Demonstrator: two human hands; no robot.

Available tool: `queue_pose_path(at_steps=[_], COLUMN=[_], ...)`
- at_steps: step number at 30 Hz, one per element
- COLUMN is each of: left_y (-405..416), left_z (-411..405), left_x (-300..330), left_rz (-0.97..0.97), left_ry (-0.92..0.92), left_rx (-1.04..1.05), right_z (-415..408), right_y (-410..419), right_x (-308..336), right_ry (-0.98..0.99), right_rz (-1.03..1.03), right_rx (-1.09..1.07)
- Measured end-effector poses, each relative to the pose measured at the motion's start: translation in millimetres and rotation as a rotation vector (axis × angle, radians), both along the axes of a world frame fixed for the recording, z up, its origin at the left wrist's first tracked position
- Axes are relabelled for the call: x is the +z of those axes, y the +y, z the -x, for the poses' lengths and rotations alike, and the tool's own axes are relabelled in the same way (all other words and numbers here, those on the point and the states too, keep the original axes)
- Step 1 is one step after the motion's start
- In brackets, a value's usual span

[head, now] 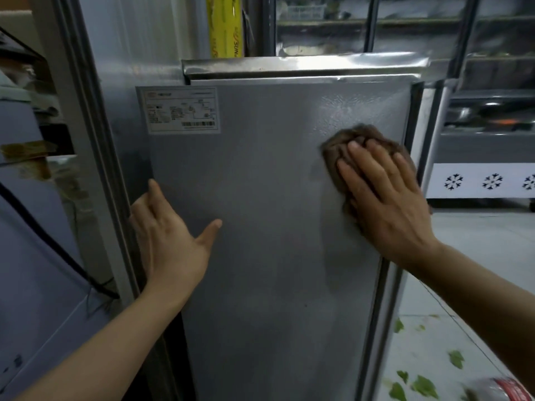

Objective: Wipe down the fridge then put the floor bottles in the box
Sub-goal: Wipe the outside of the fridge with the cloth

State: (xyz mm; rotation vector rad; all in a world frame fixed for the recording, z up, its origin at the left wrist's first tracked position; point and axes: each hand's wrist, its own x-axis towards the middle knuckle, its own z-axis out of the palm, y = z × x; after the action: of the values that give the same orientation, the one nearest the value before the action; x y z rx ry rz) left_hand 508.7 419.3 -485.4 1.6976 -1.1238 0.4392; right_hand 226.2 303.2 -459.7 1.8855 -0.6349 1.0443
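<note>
A grey steel fridge point(266, 215) fills the middle of the head view, its side panel facing me, with a white rating label point(179, 110) at its upper left. My right hand point(385, 201) lies flat on a brown cloth point(362, 140) and presses it against the panel's upper right, where a damp smear shows above the cloth. My left hand point(168, 238) rests open on the panel's left edge, fingers spread. A plastic bottle with a red label point(498, 390) lies on the floor at the bottom right, partly cut off. No box is in view.
Green leaf scraps point(422, 386) litter the pale tiled floor at the lower right. A yellow roll point(224, 24) stands behind the fridge top. Glass-door shelving point(405, 24) runs along the back. A counter with snowflake cutouts point(489, 180) stands right. Grey cabinet and black cable point(43, 233) crowd the left.
</note>
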Motion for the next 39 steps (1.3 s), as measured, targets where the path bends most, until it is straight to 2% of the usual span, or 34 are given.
queue_pose_path(at_steps=[3,8,10,14,17,20,25,29,32,34,36,39], left_y=[-3.7,-6.9,-7.0,-6.5,-6.6,-6.5,-3.5,-3.5,-6.3,-7.0,-6.7,-6.1], left_z=[1.6,-4.0,-5.4,-2.8,-2.3,-3.7,-2.2,-6.1,-8.9,-8.4,-6.5,-6.1], left_x=[-2.6,-8.0,-10.9,-20.1,-24.3,-28.8,-51.0,-62.6,-64.3,-66.4,-68.1,-68.5], left_rz=[0.000,0.024,0.032,0.036,0.044,0.039,0.000,-0.025,-0.018,-0.009,0.001,-0.003], left_ry=[-0.024,-0.042,-0.061,-0.079,-0.091,-0.086,-0.020,0.010,0.016,0.031,0.053,0.041], left_rx=[0.027,0.020,0.036,0.060,0.060,0.061,0.067,0.047,0.045,0.045,0.046,0.042], right_z=[1.4,10.6,12.6,5.2,1.4,-0.8,9.7,9.1,-2.7,-12.8,-20.2,-19.6], right_y=[1.3,13.9,11.6,4.7,0.8,2.8,12.5,11.2,2.3,1.3,6.2,15.7], right_x=[-21.1,-83.1,-71.2,-23.3,-18.7,-59.1,-137.2,-106.0,-67.0,-62.9,-84.7,-134.0], right_ry=[-0.095,-0.009,-0.034,-0.261,-0.317,-0.276,-0.082,-0.088,-0.222,-0.299,-0.226,0.167], right_rz=[-0.012,-0.103,-0.072,-0.036,-0.032,-0.061,-0.156,-0.135,-0.093,-0.089,-0.120,-0.146], right_rx=[-0.002,-0.073,-0.098,-0.145,-0.148,-0.115,-0.104,0.018,0.064,0.059,0.059,0.036])
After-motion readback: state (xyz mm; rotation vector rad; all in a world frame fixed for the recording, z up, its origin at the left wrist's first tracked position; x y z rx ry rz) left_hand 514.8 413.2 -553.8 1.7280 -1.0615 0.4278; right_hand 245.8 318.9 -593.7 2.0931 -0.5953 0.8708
